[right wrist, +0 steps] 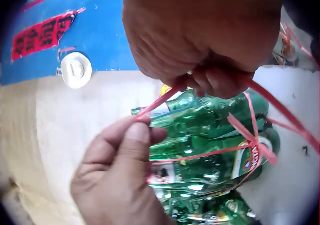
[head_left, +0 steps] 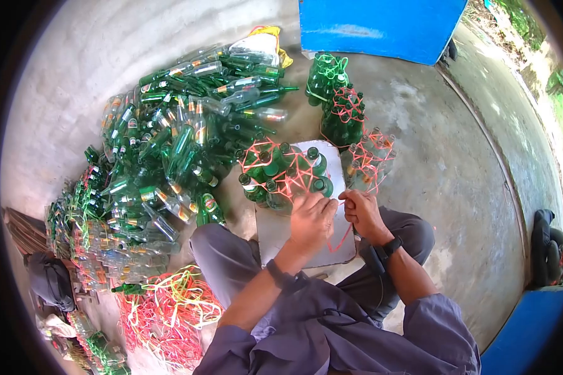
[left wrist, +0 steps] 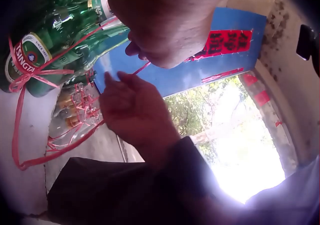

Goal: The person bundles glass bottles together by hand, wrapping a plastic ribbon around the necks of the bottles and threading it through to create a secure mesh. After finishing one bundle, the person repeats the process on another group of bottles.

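Note:
A bundle of green glass beer bottles stands upright on a white board, laced round the necks with pink plastic strap. Right beside its near edge, my left hand pinches the pink strap between thumb and forefinger. My right hand grips the same strap a short way off, with its fingers curled round it. Between the hands the strap runs taut in the right wrist view; a loose length hangs below them over the board. Lower on the bottles, a strap is knotted across a label.
A large heap of loose bottles lies to the left. Tangled pink and yellow-green straps are piled at the lower left. Strapped bundles stand beyond the board and at its right. A blue panel is at the back.

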The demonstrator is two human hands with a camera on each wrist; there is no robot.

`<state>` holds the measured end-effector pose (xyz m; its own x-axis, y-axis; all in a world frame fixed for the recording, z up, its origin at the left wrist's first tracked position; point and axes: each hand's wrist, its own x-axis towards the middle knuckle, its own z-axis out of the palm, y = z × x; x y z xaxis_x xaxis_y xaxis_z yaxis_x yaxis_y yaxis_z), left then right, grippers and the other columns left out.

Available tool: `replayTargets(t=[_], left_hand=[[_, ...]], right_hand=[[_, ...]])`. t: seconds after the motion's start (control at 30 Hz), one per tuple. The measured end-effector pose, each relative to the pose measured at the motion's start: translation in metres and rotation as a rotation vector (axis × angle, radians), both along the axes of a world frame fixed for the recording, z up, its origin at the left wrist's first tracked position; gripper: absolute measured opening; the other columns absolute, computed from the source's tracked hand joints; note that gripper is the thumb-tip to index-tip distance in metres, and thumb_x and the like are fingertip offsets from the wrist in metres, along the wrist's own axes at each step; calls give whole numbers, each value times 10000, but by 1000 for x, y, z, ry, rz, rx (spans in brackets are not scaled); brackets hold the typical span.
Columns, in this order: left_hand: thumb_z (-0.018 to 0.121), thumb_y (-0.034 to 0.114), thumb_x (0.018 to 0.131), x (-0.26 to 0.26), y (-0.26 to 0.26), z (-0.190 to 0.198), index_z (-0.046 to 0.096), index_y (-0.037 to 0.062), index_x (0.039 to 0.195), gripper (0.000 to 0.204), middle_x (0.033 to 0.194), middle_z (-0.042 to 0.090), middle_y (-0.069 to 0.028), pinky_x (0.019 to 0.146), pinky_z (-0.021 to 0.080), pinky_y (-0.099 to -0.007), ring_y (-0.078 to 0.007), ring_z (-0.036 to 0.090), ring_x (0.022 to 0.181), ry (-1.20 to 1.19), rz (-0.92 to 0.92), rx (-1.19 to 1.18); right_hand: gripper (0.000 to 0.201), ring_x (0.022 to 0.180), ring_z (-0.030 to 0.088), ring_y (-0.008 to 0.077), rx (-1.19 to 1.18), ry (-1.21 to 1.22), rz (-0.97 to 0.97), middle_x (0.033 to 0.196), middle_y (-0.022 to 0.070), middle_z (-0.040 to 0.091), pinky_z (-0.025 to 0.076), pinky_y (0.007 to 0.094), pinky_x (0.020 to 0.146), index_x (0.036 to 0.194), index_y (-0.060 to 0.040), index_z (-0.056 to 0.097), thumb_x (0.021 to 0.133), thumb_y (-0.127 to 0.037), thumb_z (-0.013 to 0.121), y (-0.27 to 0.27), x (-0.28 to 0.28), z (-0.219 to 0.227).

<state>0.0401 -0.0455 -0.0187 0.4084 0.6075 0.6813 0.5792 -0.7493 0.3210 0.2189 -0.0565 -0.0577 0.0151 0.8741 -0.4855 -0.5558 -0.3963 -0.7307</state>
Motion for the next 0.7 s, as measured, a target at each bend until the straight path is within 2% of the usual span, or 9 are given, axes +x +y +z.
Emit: replayTargets(t=[0.03, 0.1, 0.13, 0.2, 0.23, 0.3, 0.4, 0.6, 0.7], left_hand=[[673, 30, 735, 1, 0, -1, 697, 72, 947, 217, 867, 692, -26, 782, 453, -382, -209, 651, 904, -13, -9, -25], [671, 19, 733, 4, 3, 0, 695, 67, 949, 222, 848, 683, -40, 757, 477, -392, -233, 653, 879, -25, -35, -41], [669, 9, 732, 5, 3, 0, 693, 62, 951, 227, 829, 674, -54, 733, 500, -402, -256, 656, 854, -36, -60, -58], [666, 1, 734, 5, 1, -4, 688, 59, 943, 218, 814, 666, -71, 705, 513, -404, -276, 653, 823, -91, -74, -154], [663, -7, 736, 4, 2, -6, 682, 55, 935, 210, 799, 657, -87, 678, 526, -405, -296, 651, 793, -144, -86, -245], [661, -7, 744, 1, 5, -10, 677, 55, 922, 189, 791, 654, -96, 659, 524, -400, -302, 647, 774, -130, -114, -258], [660, -8, 754, -3, 6, -14, 668, 53, 897, 156, 773, 647, -104, 643, 522, -399, -307, 642, 752, -116, -163, -293], [670, 1, 788, -6, 9, -15, 671, 51, 896, 119, 767, 651, -107, 647, 519, -411, -313, 641, 734, -167, -207, -346], [674, 11, 818, -6, 9, -17, 675, 48, 906, 95, 772, 655, -113, 645, 512, -413, -320, 641, 720, -224, -206, -350]], right_hand=[[169, 491, 402, 51, -3, -1, 1, 640, -38, 507, 312, 237, 427, 968, 35, 659, 956, -129, 620, 4, -1, -13], [382, 701, 675, 194, 220, -853, 138, 866, 134, 691, 519, 316, 588, 1134, 78, 651, 860, -181, 718, 11, -5, -34], [382, 701, 675, 194, 215, -853, 139, 866, 134, 691, 519, 316, 588, 1134, 78, 651, 860, -181, 718, 13, -6, -41], [616, 994, 699, 343, 409, -1063, 216, 1171, 257, 662, 557, 406, 837, 1300, 87, 567, 798, -212, 762, 22, -9, -51], [616, 994, 699, 343, 410, -1062, 218, 1171, 257, 662, 557, 406, 837, 1300, 87, 567, 798, -212, 762, 28, -10, -57], [773, 1142, 627, 417, 703, -1312, 262, 1318, 305, 572, 520, 459, 940, 1390, 71, 474, 754, -234, 789, 39, -11, -69], [746, 1078, 619, 485, 792, -1207, 241, 1182, 304, 623, 531, 466, 856, 1401, 43, 415, 746, -125, 728, 51, -20, -79], [724, 1010, 650, 477, 638, -1118, 370, 1063, 304, 663, 518, 473, 838, 1383, 9, 419, 756, -142, 748, 58, -17, -65], [655, 989, 656, 474, 664, -1093, 335, 1030, 310, 665, 519, 471, 815, 1347, -2, 457, 778, -150, 745, 64, -14, -82]])
